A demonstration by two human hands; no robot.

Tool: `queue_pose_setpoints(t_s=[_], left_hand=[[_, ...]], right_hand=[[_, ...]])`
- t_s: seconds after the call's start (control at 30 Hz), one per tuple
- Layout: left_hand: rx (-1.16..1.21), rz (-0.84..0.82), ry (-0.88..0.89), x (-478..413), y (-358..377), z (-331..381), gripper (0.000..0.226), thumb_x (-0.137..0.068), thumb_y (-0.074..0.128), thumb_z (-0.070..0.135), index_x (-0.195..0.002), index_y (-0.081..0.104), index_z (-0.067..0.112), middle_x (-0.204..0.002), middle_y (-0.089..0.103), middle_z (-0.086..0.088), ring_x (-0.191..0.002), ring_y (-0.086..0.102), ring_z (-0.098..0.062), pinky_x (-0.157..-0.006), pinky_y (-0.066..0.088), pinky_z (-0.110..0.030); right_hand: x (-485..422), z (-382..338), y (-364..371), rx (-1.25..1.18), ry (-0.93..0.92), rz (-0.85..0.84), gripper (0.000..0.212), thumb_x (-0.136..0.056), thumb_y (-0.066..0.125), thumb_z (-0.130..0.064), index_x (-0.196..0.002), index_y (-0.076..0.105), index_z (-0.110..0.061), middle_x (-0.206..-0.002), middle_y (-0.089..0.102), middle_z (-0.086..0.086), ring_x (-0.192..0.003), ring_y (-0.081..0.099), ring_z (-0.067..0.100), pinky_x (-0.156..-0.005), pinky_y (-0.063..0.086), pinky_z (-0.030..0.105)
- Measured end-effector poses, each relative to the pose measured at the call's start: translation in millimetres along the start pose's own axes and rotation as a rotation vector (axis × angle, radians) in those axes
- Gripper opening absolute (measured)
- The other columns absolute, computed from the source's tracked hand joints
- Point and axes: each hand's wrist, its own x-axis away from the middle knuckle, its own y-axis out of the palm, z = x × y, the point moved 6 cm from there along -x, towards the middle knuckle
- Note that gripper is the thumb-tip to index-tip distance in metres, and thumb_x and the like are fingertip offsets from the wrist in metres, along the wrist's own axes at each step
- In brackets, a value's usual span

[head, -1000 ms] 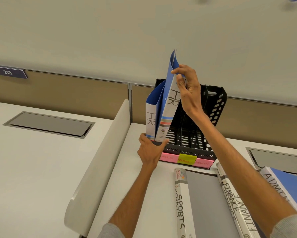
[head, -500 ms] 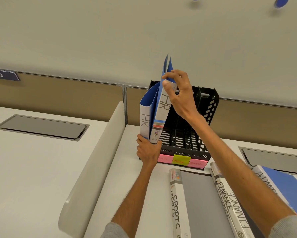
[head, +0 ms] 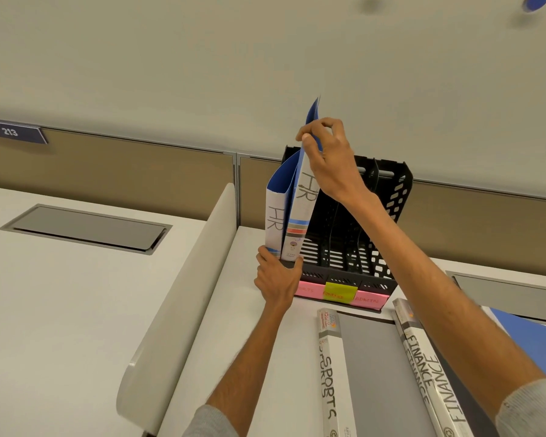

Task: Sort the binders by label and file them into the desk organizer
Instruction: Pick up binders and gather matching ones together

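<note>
A black slotted desk organizer (head: 394, 197) stands at the back of the desk, with pink and yellow sticky labels (head: 340, 292) along its front. Two blue binders marked HR stand in its leftmost slot. My right hand (head: 326, 159) pinches the top of the taller HR binder (head: 298, 216). The other HR binder (head: 274, 216) leans beside it on the left. My left hand (head: 278, 279) grips the organizer's front left corner under the binders. A grey SPORTS binder (head: 328, 373) and FINANCE binders (head: 429, 367) lie flat in front.
A blue binder (head: 530, 335) lies at the right edge, mostly hidden by my right arm. A white curved divider (head: 183, 298) separates this desk from the left one. Grey cable hatches (head: 88, 228) sit in both desks. A tan partition runs behind.
The taller HR binder has gone down into the leftmost slot and stands more upright beside the other one. My left hand stays at the organizer's corner.
</note>
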Motion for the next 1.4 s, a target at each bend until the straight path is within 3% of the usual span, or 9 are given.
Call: queue_pose_setpoints(t_s=[0.27,0.37,0.5,0.63,0.93,1.03,1.13,1.3,1.4], left_hand=[[0.155,-0.149,-0.001,1.9,8.4,-19.1,0.107,-0.067,0.07,0.072,-0.145,0.02,0.018,-0.14,0.044,-0.006,-0.124,0.052,-0.028,-0.097,0.049,-0.049],[0.196,-0.17,0.011,6.4,9.2,-20.8,0.115,-0.063,0.076,0.069,-0.148,0.016,0.021,-0.144,0.04,-0.003,-0.13,0.046,-0.025,-0.1,0.047,-0.047],[0.213,-0.236,0.034,8.5,7.1,-27.2,0.121,-0.06,0.081,0.064,-0.15,0.013,0.02,-0.147,0.037,-0.003,-0.133,0.043,-0.025,-0.103,0.046,-0.047],[0.241,-0.282,0.067,9.1,3.4,-29.0,0.119,-0.062,0.083,0.058,-0.151,0.014,0.02,-0.149,0.037,-0.003,-0.134,0.042,-0.023,-0.106,0.045,-0.045],[0.185,-0.331,0.08,21.2,-13.5,-23.2,0.112,-0.072,0.083,0.043,-0.154,0.009,0.02,-0.149,0.037,-0.006,-0.133,0.044,-0.024,-0.104,0.046,-0.046],[0.136,-0.354,0.1,27.6,-20.3,-21.9,0.109,-0.074,0.081,0.038,-0.153,0.008,0.019,-0.147,0.037,-0.007,-0.131,0.045,-0.024,-0.103,0.047,-0.046],[0.11,-0.358,0.111,31.6,-30.7,-19.3,0.104,-0.077,0.08,0.037,-0.152,0.011,0.017,-0.146,0.038,-0.007,-0.13,0.047,-0.024,-0.101,0.047,-0.046],[0.036,-0.331,0.118,48.2,-46.9,-21.3,0.074,-0.085,0.072,0.033,-0.142,0.03,0.013,-0.135,0.048,-0.011,-0.122,0.054,-0.026,-0.093,0.051,-0.041],[-0.041,-0.361,0.129,70.5,-45.3,-20.7,0.058,-0.09,0.066,0.028,-0.136,0.036,0.009,-0.134,0.049,-0.013,-0.121,0.054,-0.029,-0.095,0.047,-0.039]], right_hand=[[7.4,4.9,4.8,-0.064,0.045,0.032,0.033,-0.104,0.039,-0.028,-0.111,0.066,-0.011,-0.138,0.043,0.011,-0.098,0.047,-0.007,-0.07,0.036,-0.006],[17.7,1.0,27.2,-0.009,0.045,-0.069,0.043,-0.103,0.034,-0.044,-0.112,0.066,-0.017,-0.149,0.034,0.005,-0.11,0.044,0.005,-0.068,0.039,0.002],[33.2,21.4,53.9,0.074,0.106,-0.208,0.05,-0.101,0.024,-0.053,-0.129,0.057,-0.027,-0.16,0.018,0.003,-0.131,0.043,0.03,-0.096,0.046,0.041],[40.3,53.1,70.9,0.151,0.238,-0.336,0.055,-0.1,0.016,-0.058,-0.144,0.04,-0.036,-0.163,0.011,0.001,-0.141,0.031,0.034,-0.111,0.021,0.063],[38.6,65.1,81.0,0.164,0.263,-0.4,0.062,-0.096,0.01,-0.065,-0.147,0.032,-0.039,-0.163,0.006,0.0,-0.143,0.029,0.036,-0.109,0.03,0.062],[40.9,64.0,80.4,0.005,0.297,-0.402,0.055,-0.099,0.013,-0.059,-0.149,0.025,-0.041,-0.163,-0.001,0.002,-0.143,0.027,0.037,-0.109,0.035,0.058],[51.8,66.2,68.8,-0.259,0.361,-0.261,0.053,-0.1,0.02,-0.056,-0.151,0.018,-0.042,-0.162,-0.006,0.001,-0.142,0.027,0.033,-0.103,0.039,0.042],[107.4,87.4,42.4,-0.193,0.409,-0.141,0.053,-0.103,0.024,-0.05,-0.152,0.021,-0.032,-0.16,0.014,0.004,-0.142,0.026,0.024,-0.109,0.027,0.037],[159.1,113.6,30.2,-0.098,0.531,-0.194,0.054,-0.103,0.025,-0.048,-0.151,0.026,-0.024,-0.157,0.028,0.008,-0.143,0.028,0.025,-0.116,0.024,0.042]])
